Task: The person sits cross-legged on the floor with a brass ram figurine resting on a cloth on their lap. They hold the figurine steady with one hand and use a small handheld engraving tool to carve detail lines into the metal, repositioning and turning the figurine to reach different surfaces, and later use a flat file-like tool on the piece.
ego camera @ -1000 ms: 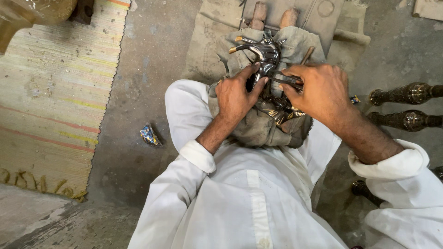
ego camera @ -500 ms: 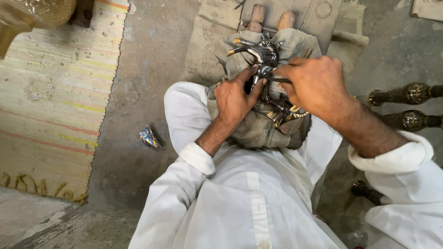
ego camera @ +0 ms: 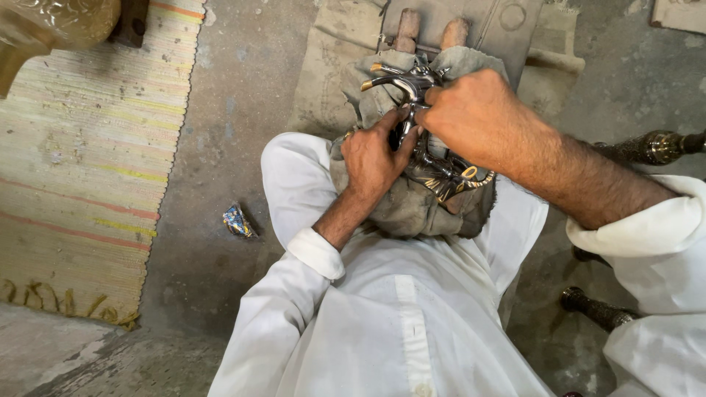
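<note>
Hands meet over a metal ornament (ego camera: 430, 158), a dark, shiny piece with curved prongs and gold-coloured tips, which lies on a grey cloth (ego camera: 408, 209) spread over the person's lap. The left hand (ego camera: 375, 158) presses on the near left side of the ornament, its fingers bent and its thumb tucked against the metal, so it is closed around that part. The right hand (ego camera: 474, 117) comes in from the far right side of the ornament and covers its top with fingers curled tight; it grips the upper part, though what lies under the palm is hidden. One curved prong with a gold tip (ego camera: 386, 79) sticks out just beyond the ornament on its far left side.

White sleeves and a white shirt (ego camera: 397, 309) fill the space nearer than the ornament. Beyond the ornament two toes (ego camera: 430, 33) rest on a grey slab (ego camera: 507, 22). Well to the left of the ornament a striped mat (ego camera: 81, 169) covers the concrete floor (ego camera: 220, 117), and a small crumpled wrapper (ego camera: 237, 220) lies between the mat and the ornament. To the right of the ornament lie dark turned metal rods (ego camera: 654, 147), one far and one nearer.
</note>
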Motion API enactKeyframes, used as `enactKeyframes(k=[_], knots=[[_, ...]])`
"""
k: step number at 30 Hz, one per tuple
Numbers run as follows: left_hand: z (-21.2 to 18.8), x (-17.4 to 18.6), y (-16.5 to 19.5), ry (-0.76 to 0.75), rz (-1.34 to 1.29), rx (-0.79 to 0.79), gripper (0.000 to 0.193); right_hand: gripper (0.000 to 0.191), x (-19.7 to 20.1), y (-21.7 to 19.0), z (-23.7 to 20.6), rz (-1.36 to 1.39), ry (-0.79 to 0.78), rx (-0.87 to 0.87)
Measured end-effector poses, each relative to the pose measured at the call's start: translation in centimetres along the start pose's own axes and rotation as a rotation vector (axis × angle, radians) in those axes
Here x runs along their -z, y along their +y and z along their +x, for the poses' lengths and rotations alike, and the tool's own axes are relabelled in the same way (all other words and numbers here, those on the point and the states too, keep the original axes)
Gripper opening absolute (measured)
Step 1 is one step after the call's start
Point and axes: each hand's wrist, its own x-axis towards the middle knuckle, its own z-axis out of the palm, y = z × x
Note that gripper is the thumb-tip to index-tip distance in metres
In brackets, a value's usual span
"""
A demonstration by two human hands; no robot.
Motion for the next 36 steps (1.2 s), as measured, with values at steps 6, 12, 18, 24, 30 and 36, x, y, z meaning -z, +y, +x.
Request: enactKeyframes(k=[6,12,18,24,30,36], knots=[[0.1,0.0,0.2,0.016,-0.004,0.006,0.039,0.033,-0.4,-0.9,-1.7,0.282,-0.096,-0.394],[0.1,0.0,0.0,-0.037,0.001,0.036,0.030,0.027,-0.7,-3.2,-1.9,0.300,-0.055,-0.548],[0.0,-0.1,-0.7,0.020,-0.021,-0.069,0.033,0.024,-1.4,-5.6,-0.2,0.116,-0.023,-0.413],[-0.1,0.1,-0.9,-0.016,-0.060,-0.066,0.034,0.010,-1.8,-5.9,-1.4,0.121,0.066,-0.267],[-0.2,-0.1,-1.0,-0.007,-0.054,-0.084,0.038,0.008,-1.5,-2.1,-1.9,0.136,0.054,-0.198],[-0.2,0.0,-0.9,-0.001,-0.020,-0.064,0.038,0.014,-0.4,-0.6,0.5,0.033,-0.116,-0.118]])
